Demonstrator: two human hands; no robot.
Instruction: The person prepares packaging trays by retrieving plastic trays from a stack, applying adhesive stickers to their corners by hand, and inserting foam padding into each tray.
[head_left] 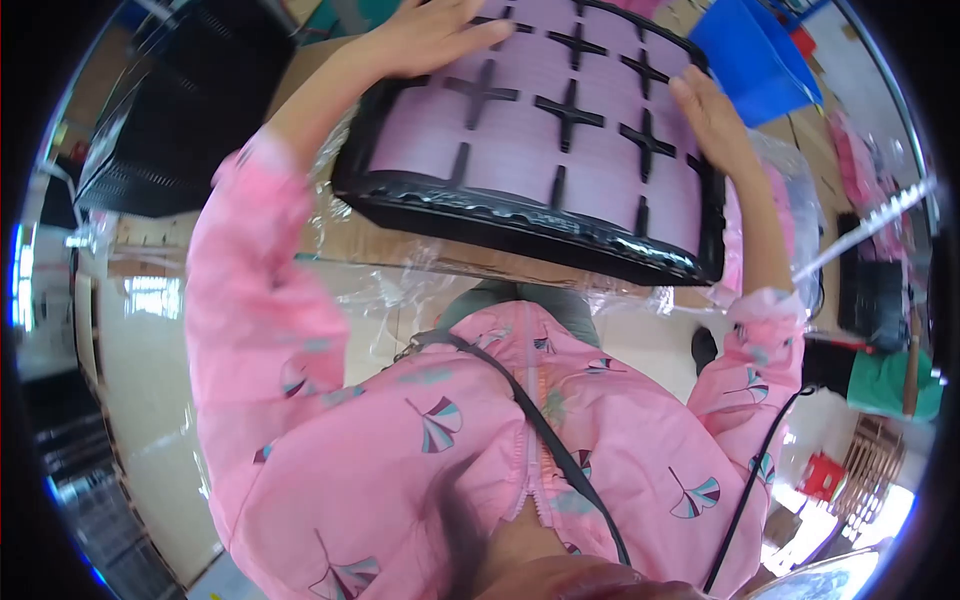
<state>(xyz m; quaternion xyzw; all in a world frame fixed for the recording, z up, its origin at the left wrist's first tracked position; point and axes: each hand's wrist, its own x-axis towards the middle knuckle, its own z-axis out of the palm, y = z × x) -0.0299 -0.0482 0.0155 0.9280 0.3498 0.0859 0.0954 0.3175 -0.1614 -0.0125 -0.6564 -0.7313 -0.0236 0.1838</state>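
Brown table (500, 266), black lattice crate (569, 116) on it, clear plastic (425, 258).

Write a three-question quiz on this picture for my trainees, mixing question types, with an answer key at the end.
1. Multiple choice: What colour is the bin beyond the right hand?
A) Red
B) Blue
C) Yellow

2. True or false: The right hand is at the left side of the black frame.

3. Fill in the blank: Over the pink material, the frame's black bars form several shapes like ____.

Key:
1. B, blue.
2. False; the right hand is at the frame's right side, and the left hand is towards its far left.
3. Crosses.
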